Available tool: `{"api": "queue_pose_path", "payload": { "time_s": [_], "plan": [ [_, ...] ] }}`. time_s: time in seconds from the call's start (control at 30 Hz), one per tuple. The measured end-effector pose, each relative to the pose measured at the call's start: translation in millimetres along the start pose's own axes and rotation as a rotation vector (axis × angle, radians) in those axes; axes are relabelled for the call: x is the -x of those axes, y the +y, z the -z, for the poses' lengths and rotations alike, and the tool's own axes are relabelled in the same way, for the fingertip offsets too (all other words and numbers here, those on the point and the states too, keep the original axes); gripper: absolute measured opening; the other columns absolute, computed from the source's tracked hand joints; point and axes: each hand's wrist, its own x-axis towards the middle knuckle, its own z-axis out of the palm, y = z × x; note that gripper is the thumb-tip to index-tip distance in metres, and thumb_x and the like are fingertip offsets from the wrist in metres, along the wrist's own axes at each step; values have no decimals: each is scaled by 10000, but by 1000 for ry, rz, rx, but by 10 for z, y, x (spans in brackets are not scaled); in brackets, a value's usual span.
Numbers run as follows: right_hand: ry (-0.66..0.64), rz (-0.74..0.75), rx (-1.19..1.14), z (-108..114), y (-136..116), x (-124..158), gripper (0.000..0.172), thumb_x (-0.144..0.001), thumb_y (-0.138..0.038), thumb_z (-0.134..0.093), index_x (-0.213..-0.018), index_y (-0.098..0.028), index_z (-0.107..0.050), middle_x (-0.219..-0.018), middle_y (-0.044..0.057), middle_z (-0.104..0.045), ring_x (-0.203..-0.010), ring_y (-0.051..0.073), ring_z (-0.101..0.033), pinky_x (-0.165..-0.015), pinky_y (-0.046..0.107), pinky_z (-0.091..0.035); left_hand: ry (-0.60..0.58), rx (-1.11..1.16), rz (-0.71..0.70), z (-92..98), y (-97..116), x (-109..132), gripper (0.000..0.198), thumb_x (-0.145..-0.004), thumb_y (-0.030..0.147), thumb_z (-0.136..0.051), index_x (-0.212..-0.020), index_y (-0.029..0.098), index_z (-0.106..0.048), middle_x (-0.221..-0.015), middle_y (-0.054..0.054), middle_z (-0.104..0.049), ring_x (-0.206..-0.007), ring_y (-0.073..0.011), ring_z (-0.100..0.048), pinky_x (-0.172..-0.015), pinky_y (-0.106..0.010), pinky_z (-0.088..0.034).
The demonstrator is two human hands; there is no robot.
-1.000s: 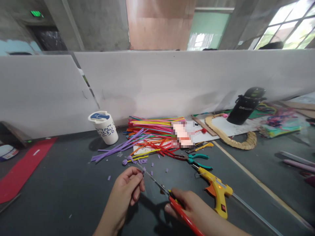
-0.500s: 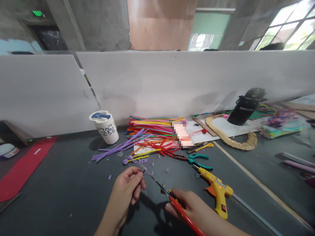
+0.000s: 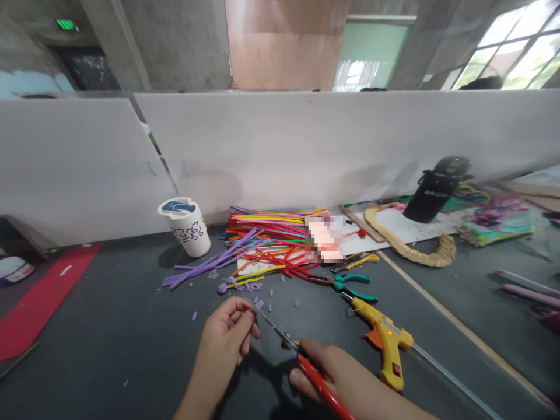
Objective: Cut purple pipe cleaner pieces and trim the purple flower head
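My right hand [image 3: 326,373] is wrapped round the red handles of a pair of scissors [image 3: 280,334]. Their blades look closed and point up and left, with the tips at the fingertips of my left hand [image 3: 231,332]. Thumb and forefinger of that hand are pinched together; whatever lies between them is hidden. Just beyond the blades, small cut purple pieces [image 3: 270,308] are scattered on the dark table. Behind them lies a yellow pipe cleaner [image 3: 256,280] with purple curled bits [image 3: 223,288] at its left end. Long purple pipe cleaners [image 3: 210,263] rest farther back.
A yellow glue gun [image 3: 387,338] lies right of my right hand, with green-handled pliers [image 3: 354,286] behind it. Bundled coloured pipe cleaners [image 3: 271,224], a white cup [image 3: 186,227] and a black bottle [image 3: 433,192] stand or lie before the white partition [image 3: 284,146].
The scissor blades have closed further at my left fingertips. A purple piece that was at those fingertips now appears among the bits beyond the blades. My right hand has shifted slightly left.
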Motion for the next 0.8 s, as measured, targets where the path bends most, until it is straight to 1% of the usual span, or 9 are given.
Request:
{"api": "queue_pose_path", "payload": {
  "time_s": [0.2, 0.37, 0.53, 0.63, 0.8],
  "plan": [
    [8, -19, -30, -8, -11, -12, 289, -795, -441, -431, -679, -178, -465, -585, -22, -511, -504, 89, -385, -452, 201, -266, -6, -32, -3, -23, -13, 3, 159, -680, 323, -536, -671, 164, -542, -487, 26, -552, -313, -34, -336, -286, -126, -228],
    [-13, -34, -99, -8, -31, -7, 253, -798, -395, -444, -691, -169, -477, -602, -10, -547, -514, 90, -435, -454, 191, -294, -17, -51, -3, -18, -9, -6, 191, -676, 348, -547, -658, 158, -540, -490, 13, -568, -310, -38, -344, -280, -131, -246],
    [7, -27, -131, -16, -19, -18, 259, -799, -391, -443, -678, -164, -475, -601, -7, -548, -516, 91, -433, -453, 191, -295, -49, -7, 9, 1, -36, -8, 204, -699, 357, -541, -684, 154, -545, -523, 8, -585, -319, -31, -341, -276, -119, -250],
    [-14, -37, -145, -8, -24, -21, 257, -798, -391, -439, -676, -166, -464, -593, -14, -528, -519, 90, -432, -457, 190, -294, -66, 15, 23, 4, -48, -10, 202, -707, 351, -537, -691, 150, -536, -515, 17, -574, -315, -26, -331, -274, -114, -246],
    [-33, -30, -117, -3, -18, -15, 287, -796, -435, -432, -699, -166, -466, -591, -33, -481, -523, 85, -388, -471, 193, -282, -75, -2, 40, -2, -72, -37, 177, -704, 331, -531, -688, 155, -529, -467, 43, -532, -300, -24, -312, -268, -109, -229]
  ]
}}
